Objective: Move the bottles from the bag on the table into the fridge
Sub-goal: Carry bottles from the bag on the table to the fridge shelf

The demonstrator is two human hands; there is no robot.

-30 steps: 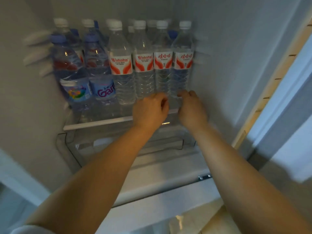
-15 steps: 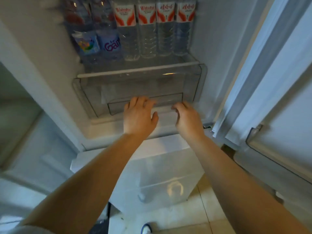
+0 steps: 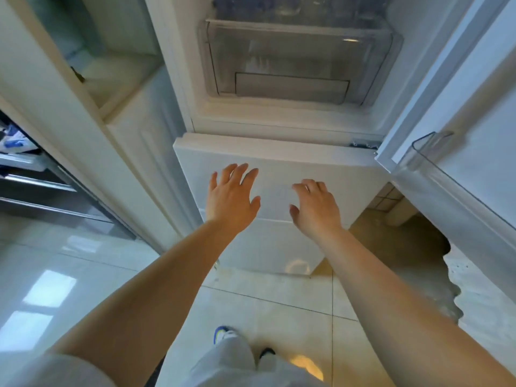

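**Empty hands in front of the open fridge**

Both arms reach forward with nothing in either hand. The left hand (image 3: 231,199) has its fingers spread wide and straight, palm down. The right hand (image 3: 315,208) hangs just beside it, apart from it, fingers loosely bent and relaxed, gripping nothing. Both are seen against the white lower door (image 3: 282,169) of the fridge (image 3: 178,79), which is closed; whether they touch it cannot be told. Above, the upper part stands open, with a clear plastic drawer (image 3: 296,60) inside. The bottles (image 3: 279,7) show only as blurred bases on the shelf at the very top edge, above the drawer. The open fridge door (image 3: 460,113) with its clear door shelf (image 3: 435,152) is at the right. Below are pale floor tiles (image 3: 265,303) and a shoe (image 3: 223,332)
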